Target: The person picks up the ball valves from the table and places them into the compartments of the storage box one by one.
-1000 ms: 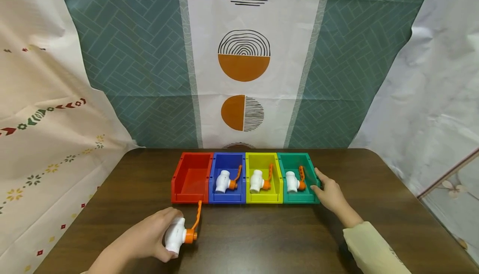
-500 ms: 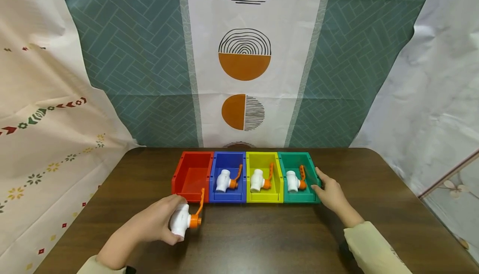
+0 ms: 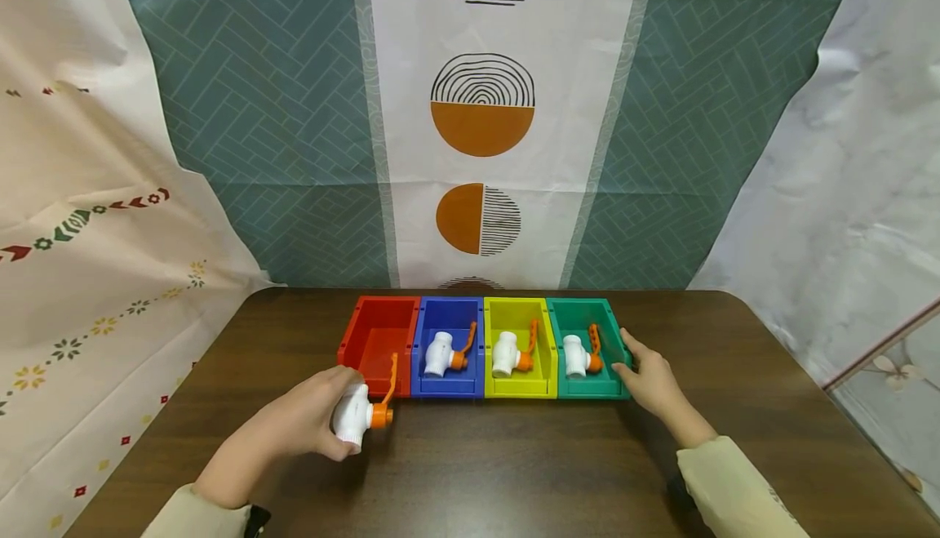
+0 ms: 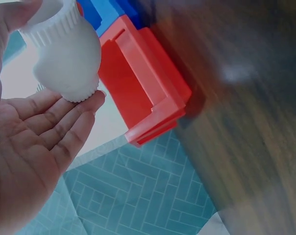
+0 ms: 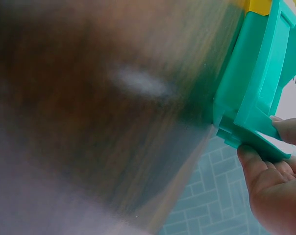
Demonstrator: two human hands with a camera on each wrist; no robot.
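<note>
My left hand (image 3: 312,414) grips a white ball valve (image 3: 351,417) with an orange lever, its ends between thumb and fingers, just in front of the red bin (image 3: 378,342). In the left wrist view, the white valve body (image 4: 69,54) lies between the thumb and fingertips, near the red bin (image 4: 126,78). My right hand (image 3: 652,379) pinches the right side wall of the green bin (image 3: 580,317). The right wrist view has thumb and fingers on either side of that green wall (image 5: 256,139). Similar valves lie in the blue (image 3: 439,354), yellow (image 3: 507,354) and green bins.
The bins stand joined in a row on a dark wooden table (image 3: 470,473), red at the left, then the blue bin (image 3: 448,309), the yellow bin (image 3: 514,309) and green. Behind the table hangs a patterned cloth (image 3: 485,130); pale cloths flank both sides.
My left hand has carried the valve up and forward toward the red bin, away from its earlier place nearer the table's front. My right hand keeps its hold on the green bin.
</note>
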